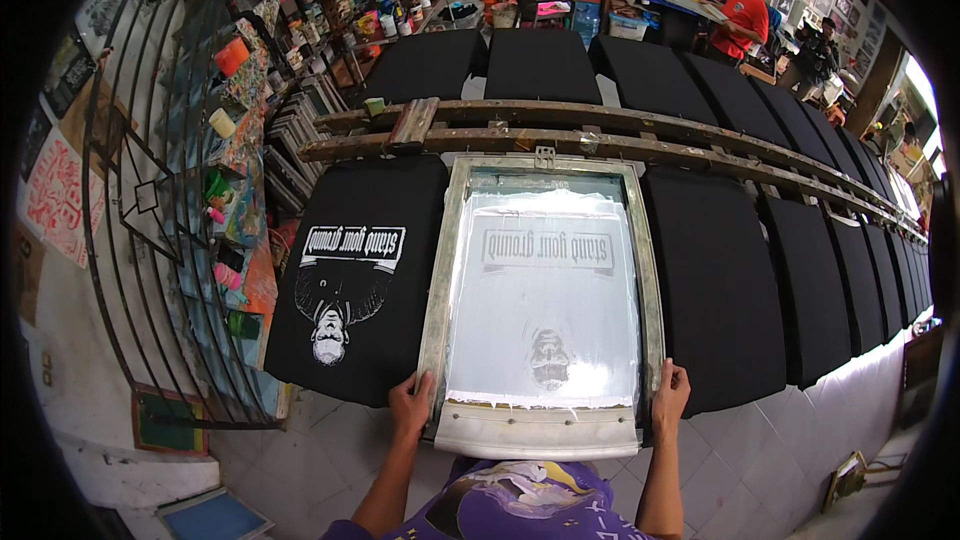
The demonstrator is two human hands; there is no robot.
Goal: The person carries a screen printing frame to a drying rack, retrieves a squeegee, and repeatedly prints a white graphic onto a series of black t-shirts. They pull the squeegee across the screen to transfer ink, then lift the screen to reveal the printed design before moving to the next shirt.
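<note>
Grasping the screen frame (645,270) with both hands, low on its two long sides: with the left hand (410,403) curled at the left side, with the right hand (671,395) curled at the right, thumb uppermost. Set straight ahead of the purple top (520,490), between the hands — long axis running away from the body toward the wooden rails (670,152). Fixed at the far short side by a metal hinge (544,156), just beside the nearer rail, and so at the opposite end from both hands. Held near the two close corners, about equally near to either hand.

Coated across the mesh with white ink (540,310), with a grey upside-down design showing through. Crossed at the near short side by a pale bar (535,428), between the hands. Hard to tell from overhead whether resting on or slightly clear of the black surface beneath.

Flanked on the left by a black shirt (350,190) bearing a white print, on the right by a plain black panel (715,290) — both just beside.
</note>
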